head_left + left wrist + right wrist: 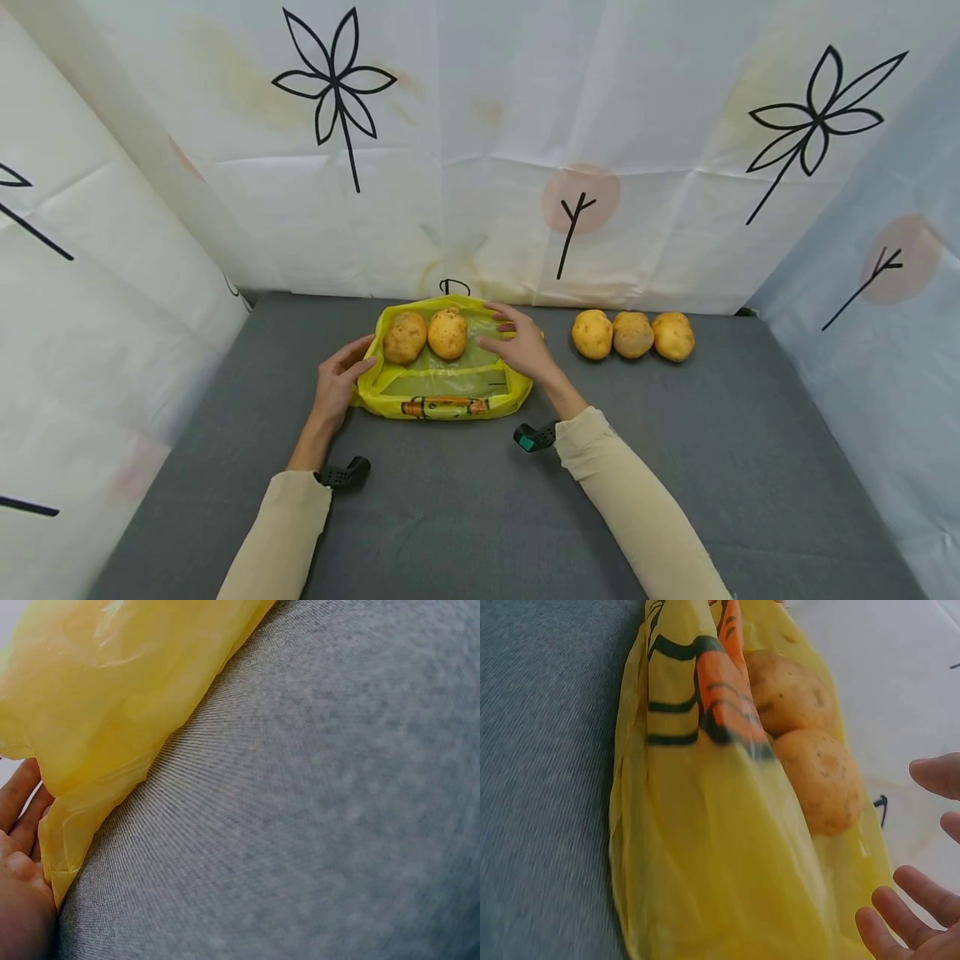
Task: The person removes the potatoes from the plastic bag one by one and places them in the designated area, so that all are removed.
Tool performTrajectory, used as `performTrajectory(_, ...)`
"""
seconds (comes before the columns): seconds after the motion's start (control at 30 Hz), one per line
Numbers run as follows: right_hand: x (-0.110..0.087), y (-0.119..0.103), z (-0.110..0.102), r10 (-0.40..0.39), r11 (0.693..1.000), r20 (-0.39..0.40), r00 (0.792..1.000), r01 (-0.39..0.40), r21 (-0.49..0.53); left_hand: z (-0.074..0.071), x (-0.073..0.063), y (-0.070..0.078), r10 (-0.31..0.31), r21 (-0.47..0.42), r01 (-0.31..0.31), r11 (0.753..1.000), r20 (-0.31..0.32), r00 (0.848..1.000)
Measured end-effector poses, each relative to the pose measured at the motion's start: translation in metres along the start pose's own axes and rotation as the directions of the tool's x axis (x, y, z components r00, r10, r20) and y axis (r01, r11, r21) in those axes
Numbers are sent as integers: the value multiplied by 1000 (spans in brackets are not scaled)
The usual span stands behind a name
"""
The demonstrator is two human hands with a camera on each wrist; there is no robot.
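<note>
1. Nearest, the grey tabletop (450, 517) runs under two beige sleeves, the left sleeve (277, 525) and the right sleeve (637, 500).
2. Just past the cuffs sit black wrist devices, the left device (345, 472) and the right device (534, 437), which bears a green patch.
3. The left hand (337, 383) touches the left side of a yellow plastic bag (386, 406); whether its fingers pinch the plastic, I cannot tell.
4. The bag lies on the tabletop between the hands, its mouth spread wide, an orange-and-black print on its front.
5. The right hand (525, 346) is over the bag's right side, fingers spread and holding nothing.
6. Inside the bag, toward its left, a left potato (405, 337) and a right potato (447, 335) lie side by side, touching.
7. Well to the right of the bag, three more potatoes (633, 335) form a row near the far edge.
8. Farthest back hangs a white curtain (480, 100) with black flower outlines.
</note>
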State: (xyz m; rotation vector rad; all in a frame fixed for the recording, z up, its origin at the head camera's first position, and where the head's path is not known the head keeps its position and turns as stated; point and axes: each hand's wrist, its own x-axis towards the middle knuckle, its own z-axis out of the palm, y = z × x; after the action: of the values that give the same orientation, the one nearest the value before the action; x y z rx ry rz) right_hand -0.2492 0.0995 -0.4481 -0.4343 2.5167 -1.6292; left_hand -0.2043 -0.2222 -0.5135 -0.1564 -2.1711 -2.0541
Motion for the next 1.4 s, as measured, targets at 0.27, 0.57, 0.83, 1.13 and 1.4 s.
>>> performTrajectory(0.27,18,-4,20,24,1000,19,1000,-24,7,3,-1,10,4,3,-4,1000,6,1000)
performTrajectory(0.57,31,-1,41,45,998,47,998,-47,45,1,1,1,-1,0,1,1000,-4,1000)
performTrajectory(0.83,35,2,52,24,999,55,998,-26,44,0,1,0,2,0,-2,1000,-7,1000)
performTrajectory(1.13,38,4,60,-5,999,43,999,8,-49,1,1,2,9,-2,-9,1000,0,1000)
performTrajectory(1.4,36,7,62,-9,997,64,998,14,-80,1,1,1,-2,-5,2,1000,-8,1000)
